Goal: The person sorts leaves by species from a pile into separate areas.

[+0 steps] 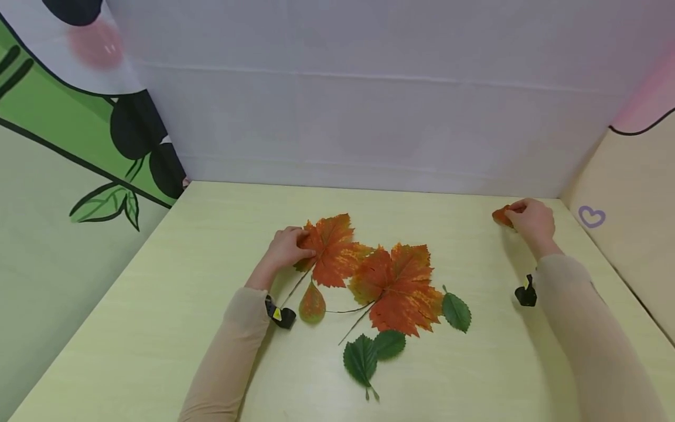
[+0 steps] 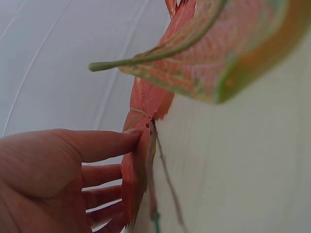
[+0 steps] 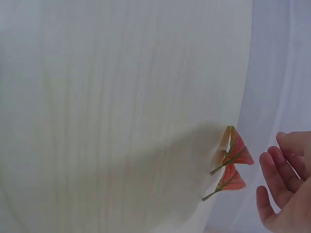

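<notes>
My left hand (image 1: 287, 247) rests on the left side of an orange maple leaf (image 1: 334, 249). In the left wrist view the thumb (image 2: 114, 145) touches this leaf and the fingers lie spread, their tips hidden behind it. A small yellow-orange leaf (image 1: 312, 303) is close below that hand. At the far right, my right hand (image 1: 532, 223) is beside a small orange leaf (image 1: 501, 216). The right wrist view shows two small orange leaves (image 3: 239, 149) near the table edge, with the loosely bent fingers (image 3: 274, 179) apart from them.
A second orange maple leaf (image 1: 406, 290) lies mid-table, overlapping the first. Green leaves (image 1: 361, 358) lie in front of it, and another green leaf (image 1: 456, 312) is to its right. A pale wall (image 1: 369, 129) stands behind the table (image 1: 132, 328).
</notes>
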Available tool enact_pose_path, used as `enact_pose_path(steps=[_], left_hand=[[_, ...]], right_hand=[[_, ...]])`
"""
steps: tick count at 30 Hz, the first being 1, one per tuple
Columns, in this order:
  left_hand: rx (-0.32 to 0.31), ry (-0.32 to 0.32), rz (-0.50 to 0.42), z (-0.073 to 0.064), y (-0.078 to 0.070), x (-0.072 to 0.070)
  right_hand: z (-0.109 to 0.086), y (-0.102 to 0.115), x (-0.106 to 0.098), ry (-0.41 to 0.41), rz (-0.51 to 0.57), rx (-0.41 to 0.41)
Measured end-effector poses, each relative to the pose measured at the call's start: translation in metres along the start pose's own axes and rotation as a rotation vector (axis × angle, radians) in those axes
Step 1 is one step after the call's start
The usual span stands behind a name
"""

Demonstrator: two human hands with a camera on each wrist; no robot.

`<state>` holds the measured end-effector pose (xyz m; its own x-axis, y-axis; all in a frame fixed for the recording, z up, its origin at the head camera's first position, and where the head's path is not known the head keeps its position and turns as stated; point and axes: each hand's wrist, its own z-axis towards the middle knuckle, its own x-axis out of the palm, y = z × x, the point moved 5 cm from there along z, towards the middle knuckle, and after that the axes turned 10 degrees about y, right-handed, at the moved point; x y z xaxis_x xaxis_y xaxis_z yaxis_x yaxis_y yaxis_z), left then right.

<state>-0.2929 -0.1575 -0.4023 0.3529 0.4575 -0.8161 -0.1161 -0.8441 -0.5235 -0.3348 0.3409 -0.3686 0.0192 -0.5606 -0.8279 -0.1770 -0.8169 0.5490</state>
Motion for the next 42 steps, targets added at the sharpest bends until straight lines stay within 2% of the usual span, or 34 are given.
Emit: enact_pose_path(steps=[7,13,19,28,35,42], left_hand=[[-0.005,0.002,-0.007,-0.001,0.001,0.0],[-0.005,0.001,-0.001,0.0,0.002,0.001],[-0.007,-0.001,0.009,0.001,0.003,0.002],[-0.004,-0.003,0.009,0.001,0.004,0.003],[0.003,-0.006,0.011,0.0,0.002,0.002],[-0.003,-0.006,0.016,0.0,0.0,0.001]], right_hand=[[-0.012,0.033,0.017,0.008,-0.051,-0.207],[-0.028,0.071,0.04,0.024,-0.093,-0.377],[-0.048,0.107,0.06,0.074,-0.096,-0.503],[-0.086,0.154,0.09,0.147,-0.096,-0.679],[-0.119,0.189,0.11,0.198,-0.092,-0.866],[-0.145,0.214,0.132,0.225,-0.207,-1.031]])
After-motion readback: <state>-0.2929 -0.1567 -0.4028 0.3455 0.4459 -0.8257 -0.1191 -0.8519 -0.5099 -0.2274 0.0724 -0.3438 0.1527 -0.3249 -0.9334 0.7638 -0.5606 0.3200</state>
